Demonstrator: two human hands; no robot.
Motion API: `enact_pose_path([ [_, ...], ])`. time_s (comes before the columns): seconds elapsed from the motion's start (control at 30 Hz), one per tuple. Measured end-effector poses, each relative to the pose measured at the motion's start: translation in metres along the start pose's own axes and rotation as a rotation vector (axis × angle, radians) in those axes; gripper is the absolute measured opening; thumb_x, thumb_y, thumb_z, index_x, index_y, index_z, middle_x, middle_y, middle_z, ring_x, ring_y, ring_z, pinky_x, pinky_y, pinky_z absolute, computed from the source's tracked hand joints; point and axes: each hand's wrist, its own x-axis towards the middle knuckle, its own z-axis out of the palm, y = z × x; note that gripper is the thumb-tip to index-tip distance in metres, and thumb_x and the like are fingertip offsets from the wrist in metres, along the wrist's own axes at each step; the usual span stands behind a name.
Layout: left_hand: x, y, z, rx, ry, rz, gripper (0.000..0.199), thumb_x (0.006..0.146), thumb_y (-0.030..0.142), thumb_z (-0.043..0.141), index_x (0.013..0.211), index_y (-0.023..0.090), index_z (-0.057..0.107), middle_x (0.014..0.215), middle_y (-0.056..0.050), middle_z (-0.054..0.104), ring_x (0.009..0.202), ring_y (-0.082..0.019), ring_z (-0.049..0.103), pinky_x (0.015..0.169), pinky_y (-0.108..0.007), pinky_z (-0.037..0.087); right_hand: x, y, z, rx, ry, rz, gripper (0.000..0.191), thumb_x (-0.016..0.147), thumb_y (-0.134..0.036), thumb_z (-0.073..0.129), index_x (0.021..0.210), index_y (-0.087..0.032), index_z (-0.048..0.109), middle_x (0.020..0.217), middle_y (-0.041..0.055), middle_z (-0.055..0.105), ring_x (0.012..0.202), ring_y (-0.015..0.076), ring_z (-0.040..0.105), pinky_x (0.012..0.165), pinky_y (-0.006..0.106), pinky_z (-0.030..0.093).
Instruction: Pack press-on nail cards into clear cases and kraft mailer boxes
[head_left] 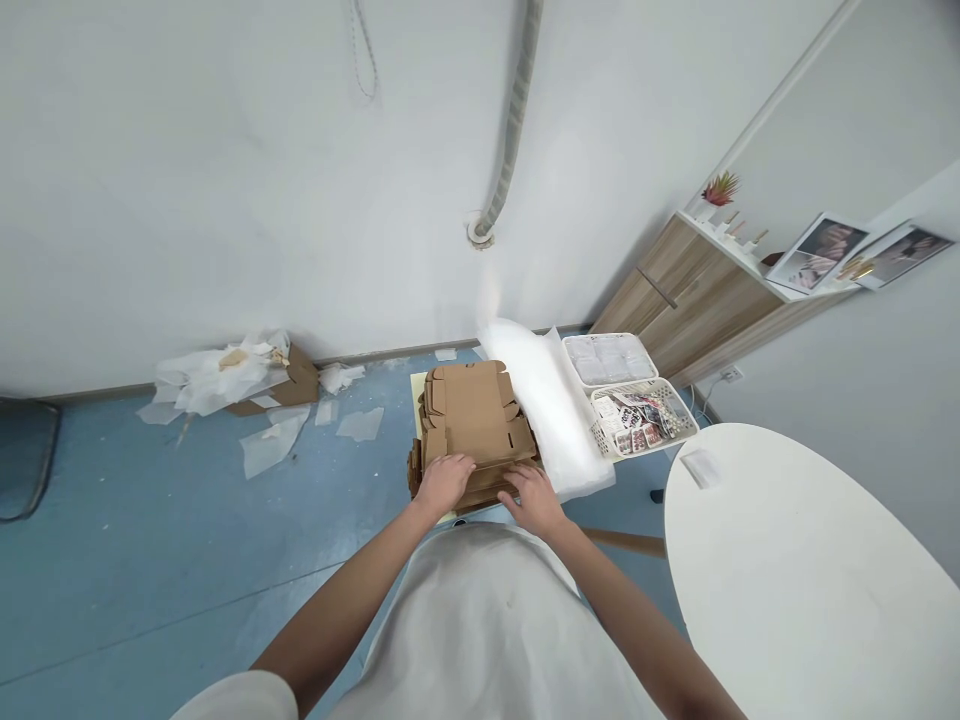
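Observation:
A stack of flattened brown cardboard boxes (pixel 474 410) lies in front of me, the top one unfolded. My left hand (pixel 445 482) rests on the near left part of the stack, its fingers pointing forward along the top sheet's edge. At the near right edge, my right hand (pixel 534 497) touches the cardboard with its fingers apart. Neither hand is wrapped round a box. White foam sheeting (pixel 551 400) lies just right of the stack. Beyond it are a white basket of small printed packets (pixel 645 418) and a white tray of clear bags (pixel 609 358).
A round white table (pixel 810 580) stands at the right, with a small white packet (pixel 702 467) on it. Behind is a wooden cabinet (pixel 697 300). On the floor at left, a cardboard box (pixel 298 380) overflows with white wrapping (pixel 217 378). A dark chair frame (pixel 51 460) stands far left.

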Motion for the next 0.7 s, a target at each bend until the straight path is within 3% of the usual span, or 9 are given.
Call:
enact_pose_path([
  [0.07,-0.003,-0.001,-0.006,-0.008,0.053,0.012,0.034,0.089,0.029,0.027,0.089,0.020,0.059,0.083,-0.007,0.063,0.082,-0.019,0.056,0.076,-0.033,0.039,0.000,0.003,0.004,0.018,-0.044,0.055,0.038,0.080,-0.038,0.047,0.108,-0.015,0.057,0.116,0.0115,0.056,0.114,0.0254,0.045,0.098,0.042,0.028],
  [0.13,-0.006,-0.002,-0.012,-0.019,0.126,0.031,0.036,0.090,0.029,0.024,0.091,0.020,0.058,0.086,-0.006,0.063,0.083,-0.018,0.055,0.079,-0.034,0.037,0.002,0.008,-0.003,0.137,0.015,0.148,0.045,0.082,-0.043,0.043,0.116,-0.015,0.051,0.116,0.0115,0.056,0.111,0.0240,0.048,0.094,0.039,0.035],
  [0.23,-0.013,0.000,-0.017,-0.035,0.227,0.060,0.036,0.090,0.029,0.023,0.091,0.021,0.058,0.087,-0.004,0.063,0.084,-0.017,0.054,0.086,-0.035,0.033,0.006,0.011,-0.027,0.370,0.175,0.313,0.066,0.080,-0.052,0.040,0.134,-0.018,0.025,0.124,0.0118,0.051,0.101,0.0202,0.056,0.081,0.031,0.044],
  [0.27,-0.015,0.003,-0.017,-0.035,0.241,0.078,0.036,0.090,0.029,0.023,0.091,0.021,0.058,0.087,-0.004,0.062,0.083,-0.016,0.054,0.089,-0.035,0.032,0.008,0.011,-0.036,0.419,0.191,0.341,0.071,0.080,-0.053,0.040,0.137,-0.018,0.017,0.125,0.0123,0.050,0.096,0.0191,0.058,0.079,0.031,0.045],
  [0.33,-0.020,0.011,-0.014,-0.028,0.232,0.141,0.034,0.090,0.028,0.025,0.090,0.021,0.058,0.085,-0.004,0.062,0.083,-0.015,0.053,0.092,-0.037,0.028,0.012,0.009,-0.050,0.422,0.163,0.361,0.073,0.079,-0.053,0.041,0.137,-0.019,0.015,0.125,0.0122,0.050,0.090,0.0180,0.060,0.078,0.030,0.045],
  [0.53,-0.032,0.035,0.003,-0.051,0.132,0.237,0.031,0.089,0.025,0.028,0.091,0.023,0.059,0.081,-0.003,0.062,0.080,-0.016,0.053,0.094,-0.041,0.025,0.013,0.001,-0.056,-0.123,-0.047,0.425,0.073,0.075,-0.038,0.053,0.135,-0.016,0.020,0.108,0.0134,0.060,0.095,0.0256,0.057,0.074,0.033,0.041],
  [0.7,-0.037,0.037,0.007,-0.186,0.139,0.126,0.028,0.086,0.034,0.035,0.097,0.024,0.059,0.095,-0.004,0.062,0.091,-0.018,0.053,0.096,-0.039,0.025,0.006,0.008,-0.047,-0.328,-0.136,0.519,0.043,0.085,-0.023,0.034,0.128,-0.018,0.031,0.094,0.0151,0.063,0.084,0.0252,0.061,0.067,0.034,0.041],
])
